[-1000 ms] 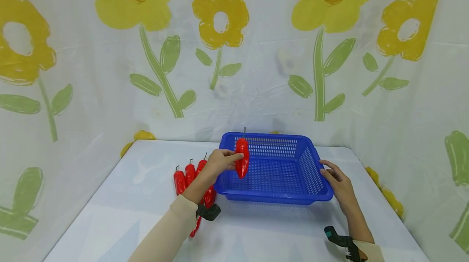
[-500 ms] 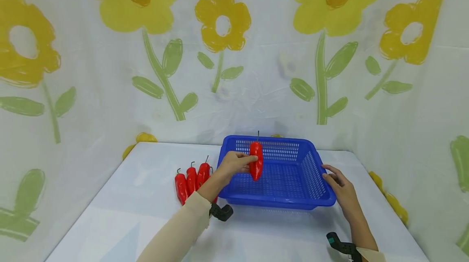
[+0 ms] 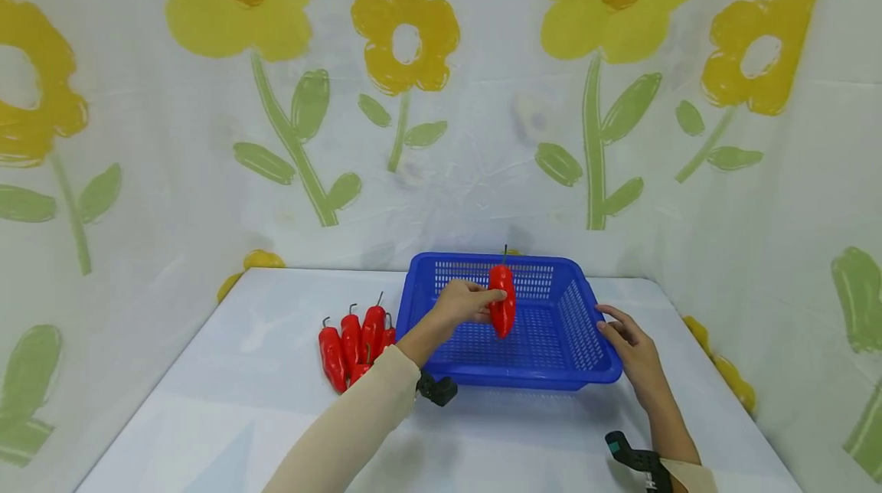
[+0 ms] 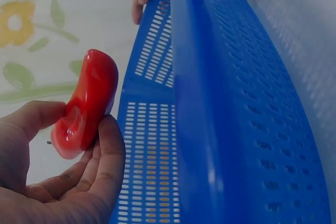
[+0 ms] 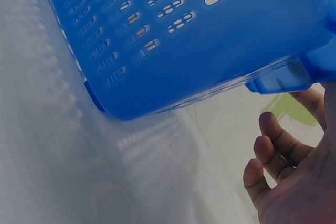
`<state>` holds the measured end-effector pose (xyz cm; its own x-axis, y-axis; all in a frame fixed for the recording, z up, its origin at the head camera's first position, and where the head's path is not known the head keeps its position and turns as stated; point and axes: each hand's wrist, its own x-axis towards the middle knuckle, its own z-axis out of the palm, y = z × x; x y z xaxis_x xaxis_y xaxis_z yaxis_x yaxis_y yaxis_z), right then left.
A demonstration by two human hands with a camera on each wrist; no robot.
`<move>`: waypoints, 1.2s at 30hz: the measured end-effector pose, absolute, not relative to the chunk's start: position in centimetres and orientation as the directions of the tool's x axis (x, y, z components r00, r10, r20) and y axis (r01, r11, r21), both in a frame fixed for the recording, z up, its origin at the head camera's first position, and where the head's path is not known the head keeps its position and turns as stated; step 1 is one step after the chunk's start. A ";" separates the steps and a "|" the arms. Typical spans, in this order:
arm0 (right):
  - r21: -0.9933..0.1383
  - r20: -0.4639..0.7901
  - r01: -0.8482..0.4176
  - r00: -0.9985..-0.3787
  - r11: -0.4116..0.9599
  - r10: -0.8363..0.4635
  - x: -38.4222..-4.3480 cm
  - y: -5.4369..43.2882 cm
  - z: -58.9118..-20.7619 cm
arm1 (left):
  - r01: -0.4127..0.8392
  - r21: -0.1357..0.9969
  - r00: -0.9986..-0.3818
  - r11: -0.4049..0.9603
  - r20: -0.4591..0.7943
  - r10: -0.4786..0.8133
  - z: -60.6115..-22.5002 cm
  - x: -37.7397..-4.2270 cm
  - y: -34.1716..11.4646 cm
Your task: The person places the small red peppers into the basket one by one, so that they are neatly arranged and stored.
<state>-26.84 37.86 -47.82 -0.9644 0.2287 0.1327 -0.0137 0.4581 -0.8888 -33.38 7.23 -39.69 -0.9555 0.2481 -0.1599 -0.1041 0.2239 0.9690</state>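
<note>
- Your left hand [image 3: 463, 303] pinches a glossy red elongated pepper [image 3: 506, 317] between thumb and fingers, holding it upright, thin dark stem up, in front of the basket's interior in the head view.
- Your right hand [image 3: 634, 354], well apart from the left, touches the right rim of a blue rectangular perforated plastic basket [image 3: 510, 380] with thumb and forefinger; you cannot tell whether they clamp it.
- Left of the basket, more red peppers [image 3: 332, 357] lie bunched on a white table [image 3: 227, 378], partly hidden by your beige left sleeve [image 3: 358, 420].
- Behind hangs a white cloth backdrop [image 3: 475, 187] printed with yellow flowers.
</note>
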 end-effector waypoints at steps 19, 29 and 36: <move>-0.903 0.136 -0.021 -0.961 0.428 0.240 -27.1 37.5 -48.4 | -0.211 0.967 -0.915 0.143 -0.247 0.320 -41.6 -35.4 12.6; -0.901 0.125 -0.003 -0.959 0.433 0.253 -27.0 37.5 -48.3 | -0.257 0.954 -0.888 0.154 -0.296 0.352 -40.9 -35.4 14.8; -0.904 0.117 0.007 -0.958 0.428 0.261 -27.0 37.7 -48.3 | -0.271 0.948 -0.875 0.168 -0.316 0.368 -40.5 -36.2 15.3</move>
